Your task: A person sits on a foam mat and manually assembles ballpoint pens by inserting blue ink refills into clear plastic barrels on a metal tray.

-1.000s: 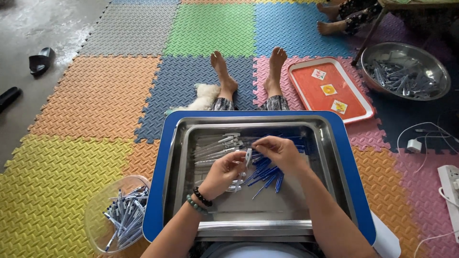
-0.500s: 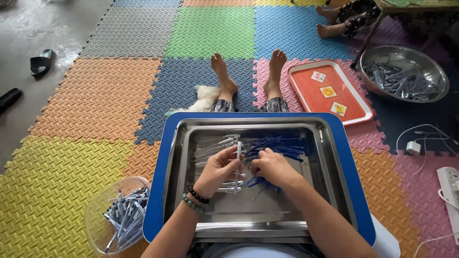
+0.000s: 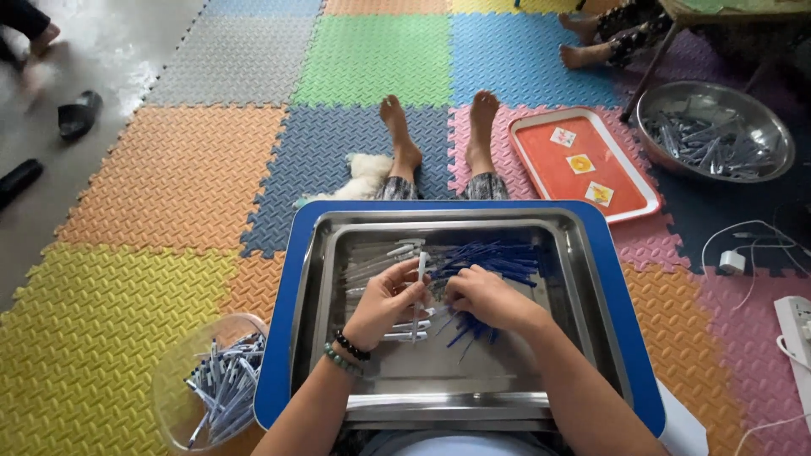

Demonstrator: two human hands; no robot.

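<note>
A steel tray (image 3: 591, 338) rests on a blue-rimmed board (image 3: 621, 287) over my lap. In it lie clear pen barrels (image 3: 372, 262) on the left and a heap of thin blue refills (image 3: 498, 257) on the right. My left hand (image 3: 384, 304) holds one clear pen barrel (image 3: 421, 268) upright near the tray's middle. My right hand (image 3: 481, 295) is closed right beside it, fingers at the barrel's lower end, resting over the blue refills. Whether it pinches a refill is hidden by the fingers.
A clear bowl of assembled pens (image 3: 215, 388) sits on the mat at my lower left. An orange tray (image 3: 583, 165) with small cards lies beyond my feet (image 3: 439, 127). A metal basin of pen parts (image 3: 714, 131) stands far right. Cables and a power strip (image 3: 794, 325) lie right.
My right hand drew back from the refill heap toward the tray's middle and met my left hand, which now holds a barrel upright.
</note>
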